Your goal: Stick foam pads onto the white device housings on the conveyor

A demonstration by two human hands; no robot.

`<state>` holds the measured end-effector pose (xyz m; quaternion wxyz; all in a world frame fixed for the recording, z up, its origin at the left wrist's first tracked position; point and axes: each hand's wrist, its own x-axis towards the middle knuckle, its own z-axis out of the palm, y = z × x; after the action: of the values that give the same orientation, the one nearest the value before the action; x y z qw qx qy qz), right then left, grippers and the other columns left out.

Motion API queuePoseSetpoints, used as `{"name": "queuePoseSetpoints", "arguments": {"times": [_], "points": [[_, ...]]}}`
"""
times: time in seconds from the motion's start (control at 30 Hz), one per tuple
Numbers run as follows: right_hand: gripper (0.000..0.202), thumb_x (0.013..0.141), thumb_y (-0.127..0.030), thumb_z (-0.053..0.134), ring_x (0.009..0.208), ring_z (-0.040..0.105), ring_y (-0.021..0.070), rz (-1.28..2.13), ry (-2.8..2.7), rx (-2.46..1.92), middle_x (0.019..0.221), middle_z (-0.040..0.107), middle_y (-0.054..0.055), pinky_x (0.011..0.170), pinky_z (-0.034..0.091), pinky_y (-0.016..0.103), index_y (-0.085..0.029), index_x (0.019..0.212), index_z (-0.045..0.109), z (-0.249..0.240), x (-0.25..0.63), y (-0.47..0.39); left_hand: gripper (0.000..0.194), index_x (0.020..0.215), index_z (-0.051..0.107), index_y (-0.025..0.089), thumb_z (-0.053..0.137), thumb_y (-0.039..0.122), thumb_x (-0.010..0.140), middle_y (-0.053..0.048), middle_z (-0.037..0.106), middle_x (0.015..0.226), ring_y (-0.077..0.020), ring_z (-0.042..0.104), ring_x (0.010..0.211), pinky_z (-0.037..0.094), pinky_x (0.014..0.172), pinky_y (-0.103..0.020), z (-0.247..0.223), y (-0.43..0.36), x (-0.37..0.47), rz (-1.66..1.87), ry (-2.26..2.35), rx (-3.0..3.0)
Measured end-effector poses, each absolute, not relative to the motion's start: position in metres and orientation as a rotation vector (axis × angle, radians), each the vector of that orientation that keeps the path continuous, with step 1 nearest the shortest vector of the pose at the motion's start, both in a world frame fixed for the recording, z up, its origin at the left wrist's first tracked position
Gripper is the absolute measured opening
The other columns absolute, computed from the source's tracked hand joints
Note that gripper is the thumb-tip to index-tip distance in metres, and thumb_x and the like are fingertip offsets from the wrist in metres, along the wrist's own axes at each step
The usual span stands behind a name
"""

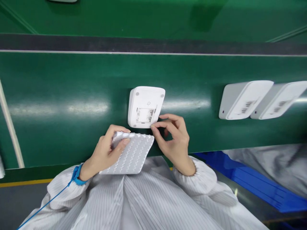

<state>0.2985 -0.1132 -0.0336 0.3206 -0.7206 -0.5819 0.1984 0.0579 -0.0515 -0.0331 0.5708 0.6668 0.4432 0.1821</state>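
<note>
A white plastic device (151,95) lies on the green surface in front of me, its back facing up. That side has a shallow rectangular recess with printed markings, a small ring of holes and round grey spots at three corners. Its lower right corner is partly covered by my right hand (173,135), whose thumb and index finger are pinched together against it. Anything between those fingertips is too small or hidden to make out. My left hand (109,150) grips a light grey sheet (134,153) with rows of small whitish pieces, thumb on top, just below the device.
Two similar white devices (247,99) lean one behind the other at the right. A dark strip (153,44) crosses the green bench (72,83) behind the device. A blue crate (261,188) and grey cloth sit beyond the bench's front edge. A blue cord runs from my left wristband (77,175).
</note>
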Motion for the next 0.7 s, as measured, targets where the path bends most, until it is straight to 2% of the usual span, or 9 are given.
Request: {"name": "queuePoseSetpoints", "arguments": {"times": [0.13,0.23,0.3,0.4,0.5,0.6,0.7], "points": [[0.006,0.097,-0.021,0.069,0.077,0.062,0.0172,0.572,-1.572,-1.876,0.119,0.063,0.009,0.057,0.055,0.036,-0.024,0.098,0.074,-0.028,0.304,-0.108,0.020,0.121,0.057,0.027,0.064,0.023,0.103,-0.002,0.076,0.111,-0.0186,0.075,0.095,0.056,0.079,-0.029,-0.034,-0.046,0.058,0.599,1.030,1.532],[0.006,0.097,-0.021,0.068,0.083,0.064,0.0188,0.586,-1.575,-1.933,0.117,0.063,0.009,0.064,0.057,0.037,-0.023,0.098,0.074,-0.024,0.302,-0.107,0.017,0.121,0.054,0.026,0.061,0.023,0.105,-0.007,0.077,0.123,-0.0238,0.074,0.115,0.057,0.092,-0.037,-0.033,-0.044,0.059,0.659,0.972,1.441],[0.005,0.098,-0.022,0.068,0.086,0.065,0.0195,0.597,-1.567,-1.977,0.115,0.064,0.009,0.068,0.058,0.037,-0.023,0.097,0.073,-0.021,0.300,-0.107,0.016,0.120,0.053,0.025,0.059,0.024,0.106,-0.011,0.075,0.134,-0.0268,0.070,0.126,0.056,0.095,-0.040,-0.033,-0.044,0.060,0.663,0.964,1.431],[0.005,0.099,-0.024,0.066,0.083,0.065,0.0177,0.675,-1.568,-2.005,0.110,0.064,0.007,0.064,0.055,0.033,-0.023,0.095,0.070,-0.018,0.301,-0.106,0.014,0.117,0.052,0.025,0.059,0.029,0.106,-0.014,0.068,0.146,-0.0313,0.063,0.137,0.054,0.094,-0.042,-0.034,-0.045,0.061,0.632,1.010,1.437],[0.012,0.101,-0.030,0.063,0.071,0.063,0.0145,0.863,-1.556,-2.020,0.091,0.067,0.003,0.058,0.048,0.029,-0.022,0.092,0.063,-0.018,0.306,-0.103,0.012,0.116,0.052,0.025,0.058,0.030,0.107,-0.015,0.064,0.151,-0.0319,0.060,0.140,0.052,0.093,-0.041,-0.036,-0.042,0.060,0.636,1.029,1.384],[0.028,0.102,-0.044,0.064,0.058,0.059,0.0123,1.033,-1.476,-1.995,0.071,0.066,-0.002,0.052,0.043,0.026,-0.022,0.084,0.057,-0.022,0.314,-0.101,0.012,0.116,0.051,0.025,0.058,0.029,0.107,-0.015,0.064,0.151,-0.0297,0.063,0.135,0.050,0.093,-0.040,-0.035,-0.037,0.060,0.673,1.028,1.305],[0.043,0.094,-0.058,0.071,0.051,0.055,0.0112,1.148,-1.313,-1.951,0.062,0.063,-0.002,0.047,0.041,0.025,-0.022,0.075,0.057,-0.029,0.324,-0.098,0.011,0.115,0.052,0.025,0.058,0.031,0.108,-0.013,0.066,0.149,-0.0277,0.066,0.132,0.049,0.089,-0.036,-0.033,-0.032,0.060,0.666,1.025,1.246]]}}
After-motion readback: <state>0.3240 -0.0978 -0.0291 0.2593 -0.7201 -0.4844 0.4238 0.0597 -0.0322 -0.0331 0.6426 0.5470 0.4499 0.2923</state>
